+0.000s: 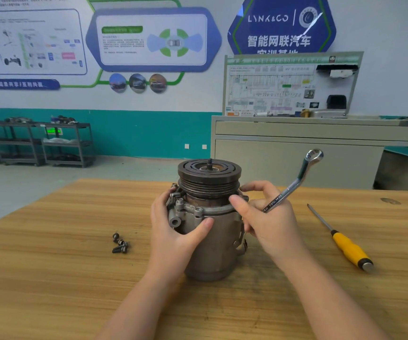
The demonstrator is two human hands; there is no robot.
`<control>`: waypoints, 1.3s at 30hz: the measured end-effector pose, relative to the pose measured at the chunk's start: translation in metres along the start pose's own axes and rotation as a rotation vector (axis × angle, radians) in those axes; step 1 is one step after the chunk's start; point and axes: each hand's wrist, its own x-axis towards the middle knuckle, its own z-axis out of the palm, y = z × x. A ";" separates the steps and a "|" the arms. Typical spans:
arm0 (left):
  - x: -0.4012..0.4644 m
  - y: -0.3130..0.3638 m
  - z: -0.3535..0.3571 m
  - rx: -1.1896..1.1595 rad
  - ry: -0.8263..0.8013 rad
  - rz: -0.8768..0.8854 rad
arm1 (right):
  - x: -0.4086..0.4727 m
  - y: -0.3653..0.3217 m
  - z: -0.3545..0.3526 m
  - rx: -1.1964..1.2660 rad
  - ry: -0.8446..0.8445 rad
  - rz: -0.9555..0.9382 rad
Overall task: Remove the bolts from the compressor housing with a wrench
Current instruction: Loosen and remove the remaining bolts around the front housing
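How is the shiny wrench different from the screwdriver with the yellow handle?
The wrench is all silver metal with a ring at its end; the screwdriver has a thin shaft and a yellow grip. The wrench is held up off the table by the right hand; the screwdriver lies flat on the wooden table, untouched. The wrench is bent; the screwdriver is straight. Both are hand tools.

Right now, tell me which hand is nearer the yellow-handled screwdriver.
Right. The right hand, holding the wrench, is just left of the screwdriver; the left hand grips the compressor's far side.
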 end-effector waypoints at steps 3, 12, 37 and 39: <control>0.000 0.001 0.000 0.002 -0.007 -0.001 | 0.000 -0.001 0.001 -0.001 0.003 -0.005; 0.000 0.001 0.000 -0.009 -0.017 0.000 | 0.001 0.001 0.002 0.014 0.011 0.003; 0.000 0.003 0.000 0.002 -0.006 -0.004 | -0.001 -0.002 0.002 0.035 0.041 0.036; 0.000 0.002 -0.001 0.003 -0.001 0.007 | -0.001 -0.004 0.002 0.024 0.049 0.027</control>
